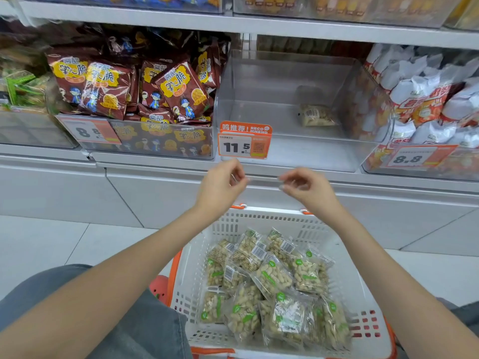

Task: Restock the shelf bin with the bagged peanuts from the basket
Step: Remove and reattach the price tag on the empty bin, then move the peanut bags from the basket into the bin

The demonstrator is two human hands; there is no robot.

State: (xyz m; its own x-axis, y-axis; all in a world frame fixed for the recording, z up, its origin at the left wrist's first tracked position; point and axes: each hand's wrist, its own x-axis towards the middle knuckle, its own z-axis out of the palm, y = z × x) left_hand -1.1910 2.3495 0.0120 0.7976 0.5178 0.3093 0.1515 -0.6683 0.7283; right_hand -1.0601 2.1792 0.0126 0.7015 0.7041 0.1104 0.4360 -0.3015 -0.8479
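Bagged peanuts (272,283): a loose heap of small clear packets with green round stickers and barcode labels, lying overlapped and at all angles in the basket. Judged light and soft, the film likely slick and crinkly, the nuts shifting inside; best taken by pinching a sealed edge or by scooping several flat across the palm. Squeezing hard risks crushing the contents.

Single packet (316,115): one like bag already lies flat at the far right of the shelf bin's floor.

Basket (197,257): white perforated plastic with orange trim, near centre, set on the floor between the person's knees, below the shelf.

Shelf bin (285,81): clear plastic, far centre, open-topped, otherwise bare inside. An orange price tag (245,141) reading 11.5 clips to its front left corner.

Left hand (223,181): raised between basket and bin, fingers loosely curled, grasping nothing.

Right hand (304,185): alongside at like height, fingers loosely curled, likewise holding nothing; the two hands are near but apart.

Neighbouring stock: brown snack bags (145,86) in the bin to the left; white and red bags (425,97) in the bin to the right.
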